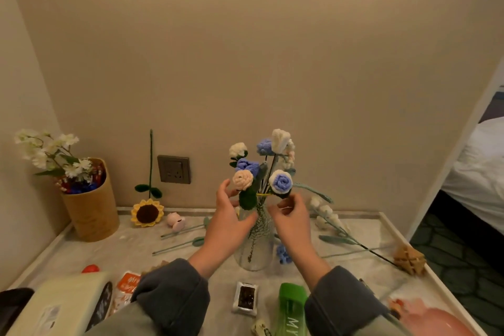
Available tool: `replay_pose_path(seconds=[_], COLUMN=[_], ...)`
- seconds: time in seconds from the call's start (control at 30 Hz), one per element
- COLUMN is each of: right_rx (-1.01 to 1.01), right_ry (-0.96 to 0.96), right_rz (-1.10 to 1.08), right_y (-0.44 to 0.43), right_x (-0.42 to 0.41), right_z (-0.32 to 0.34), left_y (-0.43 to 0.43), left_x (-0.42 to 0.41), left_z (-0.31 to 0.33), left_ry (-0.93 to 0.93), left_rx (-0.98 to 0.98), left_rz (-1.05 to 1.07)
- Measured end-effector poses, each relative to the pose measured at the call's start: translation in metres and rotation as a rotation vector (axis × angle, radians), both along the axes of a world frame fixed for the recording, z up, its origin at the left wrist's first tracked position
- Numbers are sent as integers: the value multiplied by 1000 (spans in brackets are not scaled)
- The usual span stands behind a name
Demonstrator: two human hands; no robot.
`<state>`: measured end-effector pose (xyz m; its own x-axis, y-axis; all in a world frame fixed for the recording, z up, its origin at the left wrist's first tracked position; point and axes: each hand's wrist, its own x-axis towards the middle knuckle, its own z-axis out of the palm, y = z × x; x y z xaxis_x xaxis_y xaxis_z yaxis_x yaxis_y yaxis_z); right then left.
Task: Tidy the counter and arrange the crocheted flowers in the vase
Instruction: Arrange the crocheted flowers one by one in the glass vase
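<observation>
Dim, warm indoor light; soft focus, wide-angle bending at edges.

You have a grey wall socket [174,169] set low in the back wall. Left of the socket stands a tan round tub [91,213] holding white blossom sprigs [51,153]. Far right of the socket lies a white-sheeted bed [480,169].
</observation>
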<state>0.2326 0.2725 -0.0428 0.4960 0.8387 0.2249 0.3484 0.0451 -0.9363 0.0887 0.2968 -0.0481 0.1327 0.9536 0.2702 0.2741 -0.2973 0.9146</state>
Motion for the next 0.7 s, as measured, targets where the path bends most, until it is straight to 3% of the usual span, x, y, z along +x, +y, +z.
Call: replay_pose_path(seconds=[0.17, 0.27, 0.47, 0.7], right_rx=[-58, -62, -123, -231], right_ry=[45, 34, 8, -1], right_rz=[1, -18, -123, -48], right_y=[-9, -21, -57, -57], right_x=[-2, 4, 48, 119], right_z=[-12, -18, -37, -55], left_y=[8, 9, -8, 0], left_x=[3, 14, 65, 113], left_z=[-19, -33, -51, -72], left_ry=[209, 314, 276, 384], left_rx=[-179, -249, -280, -347], left_rz=[29, -106, -365, -330])
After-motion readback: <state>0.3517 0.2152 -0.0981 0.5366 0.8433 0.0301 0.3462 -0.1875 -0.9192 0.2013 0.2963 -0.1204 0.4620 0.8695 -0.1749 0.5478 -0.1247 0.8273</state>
